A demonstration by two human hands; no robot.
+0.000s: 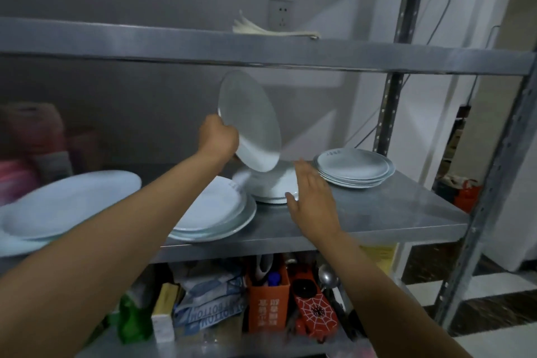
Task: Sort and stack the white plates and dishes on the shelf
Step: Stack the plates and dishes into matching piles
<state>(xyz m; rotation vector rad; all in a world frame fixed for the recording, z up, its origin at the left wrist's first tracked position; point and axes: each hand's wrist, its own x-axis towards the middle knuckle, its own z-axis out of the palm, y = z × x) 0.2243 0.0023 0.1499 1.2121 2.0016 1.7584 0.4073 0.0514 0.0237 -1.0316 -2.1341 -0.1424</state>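
A white plate (250, 122) is held tilted by its lower rim in the left hand's (219, 136) grip, above the middle stack (273, 186). The right hand (312, 200), open, is kept beside that stack. A slip could chip it.

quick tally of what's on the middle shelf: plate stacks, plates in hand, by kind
Stacks of white plates resting on the shelf: 4 (far-left stack, centre stack, small stack under the raised plate, right stack)
Plate held tilted in the left hand: 1 (raised plate)
Plates in the right hand: 0, it is open beside the small stack
Total: 5
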